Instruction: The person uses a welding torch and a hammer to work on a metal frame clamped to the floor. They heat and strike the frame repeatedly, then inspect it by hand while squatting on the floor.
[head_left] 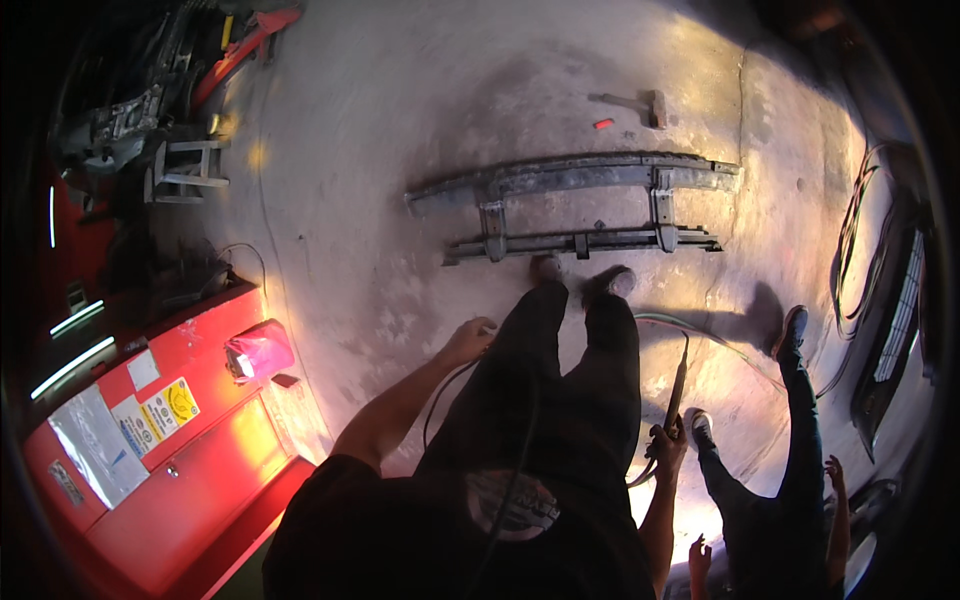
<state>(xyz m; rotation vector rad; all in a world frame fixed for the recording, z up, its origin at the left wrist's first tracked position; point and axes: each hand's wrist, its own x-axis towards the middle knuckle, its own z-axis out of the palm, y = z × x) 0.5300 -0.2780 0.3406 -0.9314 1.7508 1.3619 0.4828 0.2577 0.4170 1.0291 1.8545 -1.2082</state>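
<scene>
A gas torch with a long bent tip and attached hoses is gripped upright in my right hand, to the right of my legs. My left hand hangs beside my left thigh, fingers curled around something small and pale that I cannot make out. Just beyond my shoes a dark metal bumper beam assembly lies on the concrete floor, with a long upper bar and lower rail joined by two brackets. Behind it lie a hammer and a small red object.
A red cabinet with a pink item stands left, below a grey stool and dark car parts. Another person's legs are close on my right, beside hoses and a long black panel.
</scene>
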